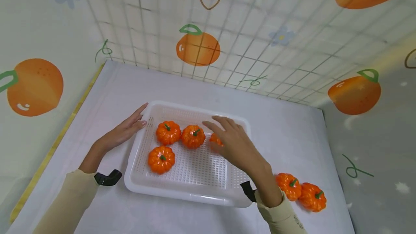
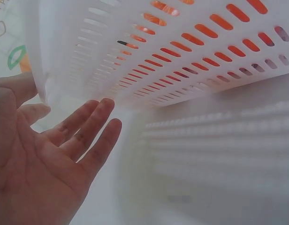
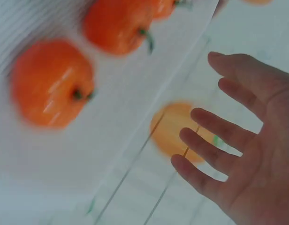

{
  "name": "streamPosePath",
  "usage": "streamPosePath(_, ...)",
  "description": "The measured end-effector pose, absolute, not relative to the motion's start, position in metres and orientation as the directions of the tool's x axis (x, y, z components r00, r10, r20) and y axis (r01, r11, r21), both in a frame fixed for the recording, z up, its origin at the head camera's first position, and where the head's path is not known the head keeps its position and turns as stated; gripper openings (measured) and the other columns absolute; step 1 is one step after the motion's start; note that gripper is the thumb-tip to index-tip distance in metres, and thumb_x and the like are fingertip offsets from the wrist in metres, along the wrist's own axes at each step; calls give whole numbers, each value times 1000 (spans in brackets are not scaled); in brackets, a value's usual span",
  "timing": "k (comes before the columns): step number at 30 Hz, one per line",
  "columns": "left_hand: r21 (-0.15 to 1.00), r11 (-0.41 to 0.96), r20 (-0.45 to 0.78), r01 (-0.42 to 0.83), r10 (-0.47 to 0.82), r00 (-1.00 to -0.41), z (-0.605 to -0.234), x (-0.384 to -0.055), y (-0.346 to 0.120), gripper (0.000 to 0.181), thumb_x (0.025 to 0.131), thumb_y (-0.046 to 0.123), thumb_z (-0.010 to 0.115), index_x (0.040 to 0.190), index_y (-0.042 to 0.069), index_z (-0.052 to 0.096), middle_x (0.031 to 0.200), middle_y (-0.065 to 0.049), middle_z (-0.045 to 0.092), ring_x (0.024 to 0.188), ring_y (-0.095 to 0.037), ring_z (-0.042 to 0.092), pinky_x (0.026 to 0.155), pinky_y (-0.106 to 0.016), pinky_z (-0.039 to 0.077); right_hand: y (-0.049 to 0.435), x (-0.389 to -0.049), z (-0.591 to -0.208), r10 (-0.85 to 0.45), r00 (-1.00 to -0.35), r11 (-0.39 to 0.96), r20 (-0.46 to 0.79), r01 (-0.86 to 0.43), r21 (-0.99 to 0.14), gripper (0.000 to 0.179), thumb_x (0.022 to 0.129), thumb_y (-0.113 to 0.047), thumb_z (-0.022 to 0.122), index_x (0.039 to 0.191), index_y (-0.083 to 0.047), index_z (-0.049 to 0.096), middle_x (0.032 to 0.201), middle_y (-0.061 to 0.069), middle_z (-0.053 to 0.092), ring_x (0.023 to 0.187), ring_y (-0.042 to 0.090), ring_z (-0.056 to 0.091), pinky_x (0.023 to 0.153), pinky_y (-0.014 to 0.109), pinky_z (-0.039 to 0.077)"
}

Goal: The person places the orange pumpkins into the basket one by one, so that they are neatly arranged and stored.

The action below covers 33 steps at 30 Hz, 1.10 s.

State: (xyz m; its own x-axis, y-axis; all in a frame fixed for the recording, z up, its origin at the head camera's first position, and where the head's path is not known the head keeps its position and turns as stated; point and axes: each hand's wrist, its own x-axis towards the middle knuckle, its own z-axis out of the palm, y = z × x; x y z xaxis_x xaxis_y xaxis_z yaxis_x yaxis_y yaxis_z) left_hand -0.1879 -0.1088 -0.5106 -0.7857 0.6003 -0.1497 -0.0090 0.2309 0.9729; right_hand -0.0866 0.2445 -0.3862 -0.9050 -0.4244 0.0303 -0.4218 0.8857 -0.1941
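Observation:
A white perforated plastic basket [image 1: 208, 200] stands on the table with several small orange pumpkins inside. Three of them show fully in the head view: one pumpkin [image 1: 168, 133] at the back left, another [image 1: 193, 137] beside it, and a third [image 1: 161, 159] in front. My right hand [image 1: 232, 142] is over the basket's right half, fingers spread and holding nothing; it partly hides a further pumpkin [image 1: 216, 140]. In the right wrist view a pumpkin [image 3: 53, 84] lies apart from that hand's fingertips. My left hand [image 1: 126, 129] rests at the basket's left rim, fingers extended along its outer side.
Two more pumpkins, one [image 1: 288, 186] partly behind my right forearm and one [image 1: 312, 197] farther right, lie on the white table [image 1: 279, 129] outside the basket. Walls printed with fruit and a grid [image 1: 227, 60] close off the back and both sides.

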Motion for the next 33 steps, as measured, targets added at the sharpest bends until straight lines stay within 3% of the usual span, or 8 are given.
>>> streamPosePath(5, 973, 231, -147, -4, 604, -784, -510, -189, -110, 65, 106, 37, 43, 160, 38, 6, 167, -2, 4, 150, -39, 11, 108, -68, 25, 290, -65, -389, -185, -982, 962, -26, -175, -212, 68, 90, -22, 76, 150, -26, 44, 153, 14, 40, 137, 40, 37, 105, 67, 34)
streamPosePath(13, 971, 241, -147, 3, 601, -786, -508, -189, -109, 65, 106, 37, 43, 160, 38, 6, 167, -2, 4, 150, -39, 11, 108, -67, 25, 354, -26, -400, 52, -998, 971, -23, 56, -232, 65, 88, -15, 76, 147, -16, 48, 148, 25, 40, 129, 53, 39, 92, 79, 33)
streamPosePath(21, 972, 236, -146, 0, 603, -784, -508, -188, -110, 66, 106, 37, 44, 160, 39, 6, 167, -2, 4, 149, -40, 12, 106, -66, 28, 393, 2, -401, 220, -974, 941, -44, 224, -253, 65, 89, -12, 74, 147, -6, 45, 143, 34, 39, 124, 57, 38, 88, 78, 37)
streamPosePath(27, 973, 229, -146, -6, 602, -785, -508, -187, -110, 66, 106, 38, 45, 159, 42, 7, 167, -2, 6, 149, -41, 15, 102, -64, 35, 413, 16, -407, 337, -926, 898, -169, 370, -239, 75, 93, -28, 72, 153, -4, 33, 151, 39, 18, 126, 61, 30, 87, 80, 34)
streamPosePath(33, 974, 227, -149, -11, 602, -784, -508, -187, -109, 65, 106, 38, 45, 159, 42, 7, 167, -1, 7, 149, -40, 14, 103, -65, 34, 425, 29, -423, 408, -868, 846, -283, 476, -240, 79, 92, -29, 71, 154, -4, 28, 150, 41, 14, 126, 64, 27, 88, 82, 32)
